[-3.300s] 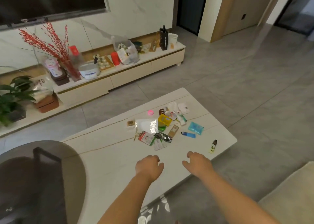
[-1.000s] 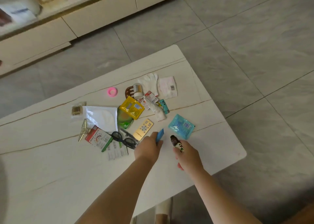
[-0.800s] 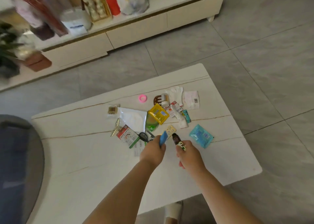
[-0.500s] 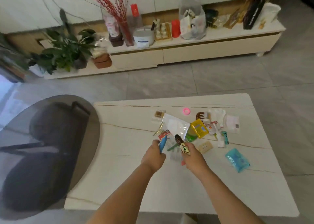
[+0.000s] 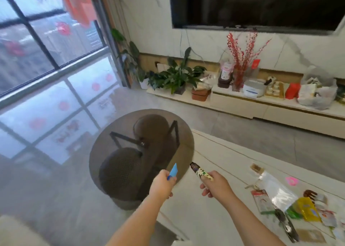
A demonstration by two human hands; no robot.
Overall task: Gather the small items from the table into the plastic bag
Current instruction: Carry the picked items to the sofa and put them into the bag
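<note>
Indoors, a person stands over a long white marble-look table (image 5: 220, 173) with thin gold veins, both bare arms reaching forward; the left hand (image 5: 162, 183) pinches a small flat blue packet (image 5: 173, 170) that points upward, fingers curled round its lower end; the right hand (image 5: 215, 185) grips a small dark tube with a flower pattern (image 5: 200, 171), its dark tip aimed up and left. Both hands hover near the table's left end, apart from each other. A clear plastic bag (image 5: 278, 188) lies flat on the table to the right, beside a scatter of small items: a red-and-white card (image 5: 261, 201), a yellow sachet (image 5: 308, 209), a pink ring (image 5: 291, 181), a brown hair clip (image 5: 313, 194) and black scissors (image 5: 285, 225). A round dark glass side table (image 5: 141, 152) adjoins the table's left end. Beyond lies a glossy grey tiled floor (image 5: 261, 135); a low cream cabinet (image 5: 270, 109) runs along the marble wall, bearing green plants (image 5: 177, 76), red branches in a vase (image 5: 240, 59) and a full plastic sack (image 5: 317, 94). A dark television (image 5: 261, 5) hangs above; large windows (image 5: 37, 31) fill the left.
</note>
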